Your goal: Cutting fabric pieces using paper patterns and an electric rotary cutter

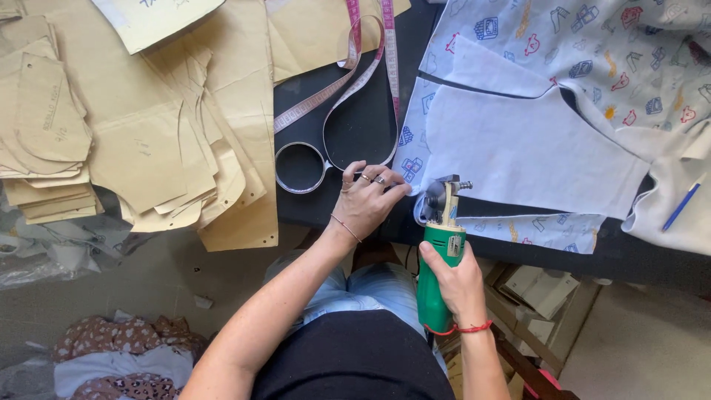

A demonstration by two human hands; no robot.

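Now, cutter: green electric fabric cutter (438, 261) at near edge of black table (355, 126), metal blade head (443, 198) touching edge of printed cloth.
Right hand: right hand (453, 280) wrapped tight around green handle, red string bracelet at wrist.
Left hand: left hand (368, 200) flat, fingers spread, pressing down corner of printed cloth just left of blade; rings on fingers, thin bracelet.
Cloth: light blue printed cloth (592, 59) spread across right of table, plain pale pattern piece (518, 148) lying on top.
Tape: pink measuring tape (348, 96) looped on table, just beyond left hand.
Paper: tan paper patterns (148, 126) stacked at left, well apart from cutter.
Pen: blue pen (683, 204) at far right on cloth.
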